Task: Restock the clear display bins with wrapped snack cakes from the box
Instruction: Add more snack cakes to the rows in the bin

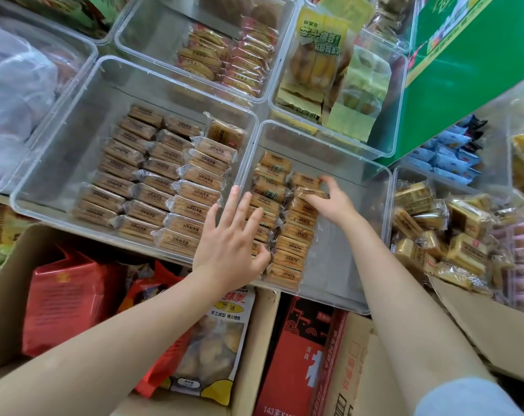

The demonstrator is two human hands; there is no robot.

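Tan snack cakes (284, 235) in clear wrappers stand in two rows inside a clear bin (338, 283); the right hand (329, 201) pinches one cake (310, 192) in the second row, the left hand (232, 244) rests flat, fingers spread, on the first; a neighbouring bin (74, 121) holds three rows

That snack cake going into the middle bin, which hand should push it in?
Probably the right hand: it already pinches the snack cake over the second row. The left hand lies open on the first row.
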